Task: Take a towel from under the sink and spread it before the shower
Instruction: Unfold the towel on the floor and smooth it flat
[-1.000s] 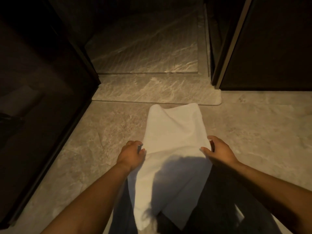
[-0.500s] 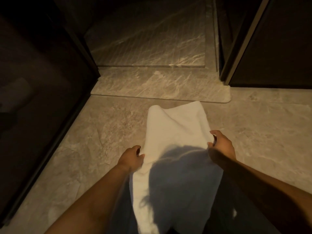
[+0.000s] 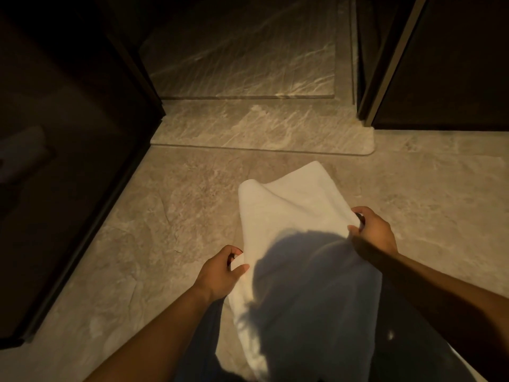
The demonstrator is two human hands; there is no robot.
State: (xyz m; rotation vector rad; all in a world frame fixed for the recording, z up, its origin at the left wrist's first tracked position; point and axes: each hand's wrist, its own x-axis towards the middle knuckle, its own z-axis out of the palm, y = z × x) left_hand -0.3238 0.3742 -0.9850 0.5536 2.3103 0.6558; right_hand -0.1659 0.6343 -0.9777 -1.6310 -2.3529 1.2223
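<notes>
Below, towel [image 3: 289, 216] near end shadowed, cut off; hands' grip partly hidden.

Both bare forearms reach forward and down. The left hand [image 3: 220, 271] pinches the left edge of the white terry towel [image 3: 286, 216]; the right hand [image 3: 373, 232], farther forward, pinches its right edge.

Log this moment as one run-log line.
stage: spreading | towel: white, far end draped toward shower threshold, not flat | left hand: gripping left edge | right hand: gripping right edge
</notes>
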